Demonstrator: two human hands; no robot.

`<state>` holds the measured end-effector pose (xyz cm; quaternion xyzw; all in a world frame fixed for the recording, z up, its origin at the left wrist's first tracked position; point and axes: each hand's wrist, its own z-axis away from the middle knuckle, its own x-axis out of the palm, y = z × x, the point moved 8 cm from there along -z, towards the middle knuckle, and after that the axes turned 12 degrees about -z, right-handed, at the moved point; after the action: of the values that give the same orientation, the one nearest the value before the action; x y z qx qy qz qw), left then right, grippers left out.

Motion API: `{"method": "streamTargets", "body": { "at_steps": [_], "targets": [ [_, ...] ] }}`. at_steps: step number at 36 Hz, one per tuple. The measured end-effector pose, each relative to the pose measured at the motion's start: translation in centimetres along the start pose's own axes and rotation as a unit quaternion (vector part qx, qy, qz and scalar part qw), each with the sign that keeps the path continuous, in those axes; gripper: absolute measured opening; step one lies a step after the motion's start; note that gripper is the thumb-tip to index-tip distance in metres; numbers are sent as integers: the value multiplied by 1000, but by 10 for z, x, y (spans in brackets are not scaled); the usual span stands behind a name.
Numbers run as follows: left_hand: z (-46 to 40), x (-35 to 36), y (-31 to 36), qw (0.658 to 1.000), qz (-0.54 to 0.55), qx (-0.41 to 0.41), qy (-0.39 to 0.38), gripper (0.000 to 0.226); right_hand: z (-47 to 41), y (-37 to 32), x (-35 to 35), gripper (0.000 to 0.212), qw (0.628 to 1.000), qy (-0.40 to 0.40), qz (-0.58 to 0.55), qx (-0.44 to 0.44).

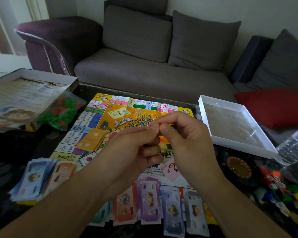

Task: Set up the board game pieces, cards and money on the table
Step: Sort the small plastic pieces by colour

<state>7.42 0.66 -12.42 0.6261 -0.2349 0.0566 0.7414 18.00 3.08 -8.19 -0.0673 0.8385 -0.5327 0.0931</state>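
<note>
A: Both hands are up over the middle of the game board (100, 115) here. Left hand (136, 148) has its fingers curled in, right hand (184, 140) the same, thumb and forefinger tips of the two pressed together at one spot.

B: Pinching something?

A: Looks like it, but whatever it is stays hidden between the fingertips. Too small to tell. Could be a token, could be a wrapper.

B: So how's the setup going?

A: I'd say well past halfway. Board is unfolded flat on the dark table (15, 148). A fanned pile of orange cards (91, 140) lies on its left part, and a pink question-mark card (170, 170) near the bottom edge, just under the right wrist.

B: And the money?

A: Laid out in a row of stacks along the near edge: orange, purple and bluish banknotes (150, 201) side by side, plus a looser blue and orange money pile (41, 177) to the left.

B: What's left, then?

A: The bag of red and green houses (62, 112) is unopened beside the box (33, 93) at far left. The coloured player tokens (280, 191) sit in a jumble at right, near a dark roulette-style spinner (237, 167) and the white box lid (234, 124). My guess: those need sorting and placing.
</note>
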Motion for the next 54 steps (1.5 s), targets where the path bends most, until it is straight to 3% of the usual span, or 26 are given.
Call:
{"method": "streamTargets", "body": {
  "at_steps": [7, 16, 27, 33, 40, 49, 54],
  "targets": [
    [-5, -5, 1, 999, 24, -21, 3, 21, -1, -4, -12, 14, 999, 29, -33, 9],
    [1, -19, 8, 985, -162, 42, 46, 22, -3, 1, -20, 16, 997, 15, -61, 47],
    [1, -19, 7, 988, -150, 32, 29, 19, -3, 7, -21, 16, 990, -7, -117, 73],
    [0, -19, 7, 987, -159, 34, 17, 18, -4, 6, -21, 17, 994, -17, -92, 64],
    [2, -16, 4, 995, -97, 24, 2, 20, -3, 6, -15, 16, 989, -13, -139, 36],
    [-2, -14, -7, 989, -109, -95, -15, 23, 0, 30, -10, 18, 994, -19, -71, 86],
    [-9, -30, -18, 984, -81, -146, 56, 23, -3, 38, -15, 29, 989, -52, 9, 135]
  ]
}}
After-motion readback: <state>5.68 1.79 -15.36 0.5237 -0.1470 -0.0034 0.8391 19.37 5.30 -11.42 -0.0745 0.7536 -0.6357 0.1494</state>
